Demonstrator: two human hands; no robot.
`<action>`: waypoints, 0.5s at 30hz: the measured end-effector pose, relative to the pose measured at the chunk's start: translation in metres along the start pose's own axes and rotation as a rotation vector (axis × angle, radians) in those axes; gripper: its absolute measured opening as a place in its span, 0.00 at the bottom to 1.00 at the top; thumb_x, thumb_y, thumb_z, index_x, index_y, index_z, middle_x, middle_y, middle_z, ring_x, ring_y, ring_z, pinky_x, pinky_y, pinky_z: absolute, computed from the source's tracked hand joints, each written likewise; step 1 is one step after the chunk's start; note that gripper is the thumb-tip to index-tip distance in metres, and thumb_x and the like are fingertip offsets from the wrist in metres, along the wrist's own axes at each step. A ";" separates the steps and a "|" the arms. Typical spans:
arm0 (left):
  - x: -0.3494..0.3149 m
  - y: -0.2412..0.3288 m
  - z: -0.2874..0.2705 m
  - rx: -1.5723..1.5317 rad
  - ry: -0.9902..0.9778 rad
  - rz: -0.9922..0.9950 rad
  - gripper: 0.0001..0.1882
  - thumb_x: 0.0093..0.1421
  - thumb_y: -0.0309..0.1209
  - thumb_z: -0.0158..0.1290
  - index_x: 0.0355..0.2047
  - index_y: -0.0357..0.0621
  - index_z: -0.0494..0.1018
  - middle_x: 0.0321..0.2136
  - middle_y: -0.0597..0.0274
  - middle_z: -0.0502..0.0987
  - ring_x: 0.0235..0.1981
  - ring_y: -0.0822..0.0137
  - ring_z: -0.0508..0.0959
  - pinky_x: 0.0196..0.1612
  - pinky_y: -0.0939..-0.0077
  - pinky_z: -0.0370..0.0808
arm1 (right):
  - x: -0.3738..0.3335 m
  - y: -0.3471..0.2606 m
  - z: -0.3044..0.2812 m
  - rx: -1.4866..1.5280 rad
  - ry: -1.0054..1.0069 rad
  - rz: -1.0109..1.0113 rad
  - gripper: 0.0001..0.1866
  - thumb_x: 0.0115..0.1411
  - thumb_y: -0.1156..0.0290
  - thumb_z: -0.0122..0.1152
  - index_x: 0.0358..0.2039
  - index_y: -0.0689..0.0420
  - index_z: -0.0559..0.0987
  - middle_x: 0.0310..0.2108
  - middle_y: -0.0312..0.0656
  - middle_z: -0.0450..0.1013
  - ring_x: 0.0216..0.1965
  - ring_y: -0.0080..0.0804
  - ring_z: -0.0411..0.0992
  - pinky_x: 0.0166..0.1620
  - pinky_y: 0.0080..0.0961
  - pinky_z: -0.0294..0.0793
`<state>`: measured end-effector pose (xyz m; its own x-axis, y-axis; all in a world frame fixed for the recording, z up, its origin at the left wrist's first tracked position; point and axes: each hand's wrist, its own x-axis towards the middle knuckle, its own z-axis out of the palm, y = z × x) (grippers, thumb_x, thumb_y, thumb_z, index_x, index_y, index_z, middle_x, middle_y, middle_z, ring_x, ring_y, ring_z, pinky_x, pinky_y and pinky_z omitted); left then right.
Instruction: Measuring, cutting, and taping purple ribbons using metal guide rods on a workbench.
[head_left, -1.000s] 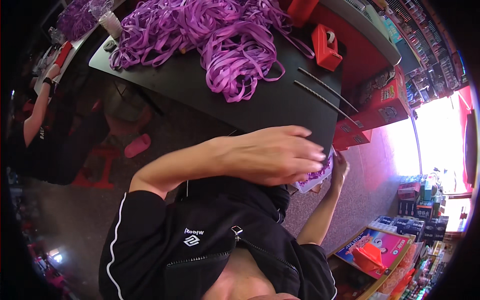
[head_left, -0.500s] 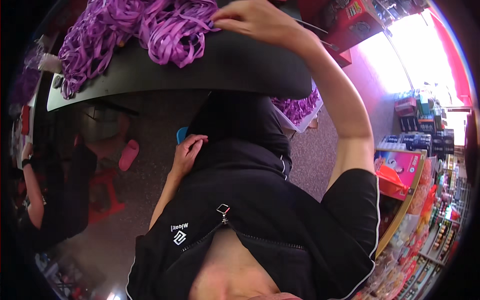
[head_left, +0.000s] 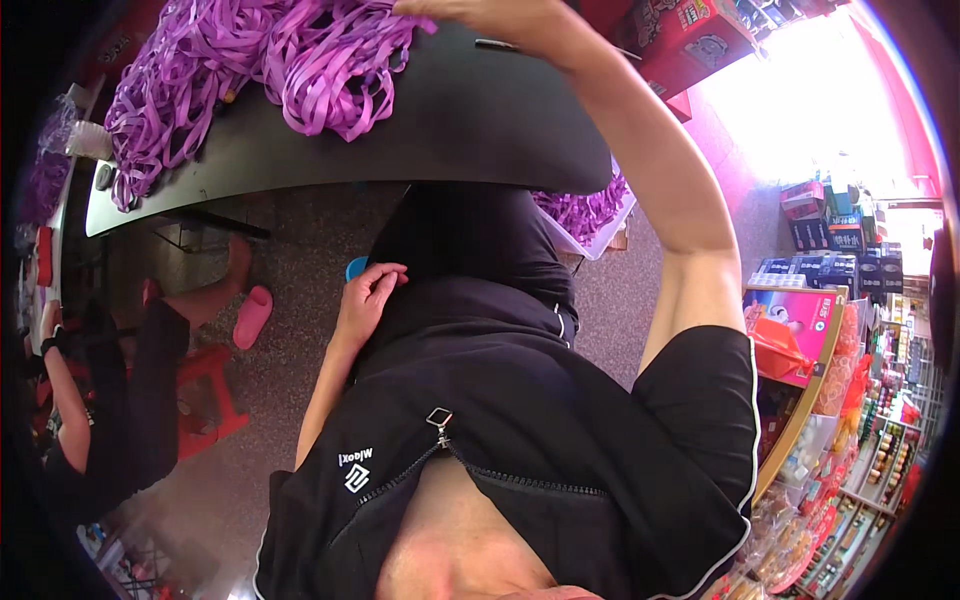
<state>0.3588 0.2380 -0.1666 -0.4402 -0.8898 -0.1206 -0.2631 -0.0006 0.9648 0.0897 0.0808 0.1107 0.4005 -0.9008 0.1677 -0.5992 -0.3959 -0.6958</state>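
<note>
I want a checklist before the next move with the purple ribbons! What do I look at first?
1. Purple ribbons on the table: ok.
2. Ribbons neat: not ok, they lie in jumbled loops.
3. Right hand at the pile: ok.
4. Its grip on a ribbon: cannot tell, the picture's edge cuts it off.
5. Left hand free: ok, nothing seen in it.

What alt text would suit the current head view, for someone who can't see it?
A person's right hand, partly cut off by the top edge, is at a pile of purple ribbons on a dark table; the left hand rests by the lap. Past the table's right corner is a whitish container of purple strips.
</note>
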 end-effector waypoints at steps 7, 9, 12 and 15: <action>0.024 0.138 0.010 -0.600 -0.511 0.087 0.23 0.65 0.42 0.46 0.53 0.36 0.68 0.47 0.51 0.75 0.49 0.62 0.74 0.53 0.71 0.68 | -0.132 -0.038 -0.026 0.511 0.086 -0.364 0.08 0.57 0.71 0.59 0.33 0.63 0.80 0.38 0.53 0.77 0.41 0.44 0.76 0.47 0.32 0.73; 0.028 0.152 0.019 -0.894 -0.695 0.103 0.41 0.62 0.58 0.40 0.63 0.36 0.54 0.56 0.42 0.67 0.58 0.56 0.68 0.60 0.64 0.61 | -0.158 -0.021 -0.002 0.632 -0.124 -0.465 0.05 0.54 0.75 0.62 0.30 0.63 0.80 0.41 0.58 0.75 0.40 0.47 0.76 0.49 0.37 0.72; 0.043 0.170 0.042 -1.229 -0.744 -0.063 0.48 0.59 0.65 0.36 0.65 0.35 0.46 0.61 0.38 0.57 0.62 0.49 0.61 0.62 0.56 0.60 | -0.211 -0.014 0.033 0.522 -0.206 -0.376 0.07 0.48 0.75 0.67 0.28 0.62 0.80 0.43 0.58 0.75 0.37 0.43 0.76 0.43 0.33 0.70; 0.062 0.169 0.055 -1.459 -0.699 -0.223 0.43 0.63 0.59 0.37 0.64 0.35 0.48 0.63 0.37 0.52 0.64 0.47 0.56 0.63 0.53 0.57 | -0.252 -0.005 0.067 0.595 -0.213 -0.153 0.06 0.49 0.75 0.67 0.28 0.63 0.81 0.43 0.54 0.76 0.36 0.41 0.76 0.44 0.33 0.69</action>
<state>0.2398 0.2075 -0.0235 -0.8947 -0.4452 0.0357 0.4388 -0.8613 0.2561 0.0380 0.3222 0.0251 0.6159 -0.7629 0.1966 -0.0621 -0.2958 -0.9532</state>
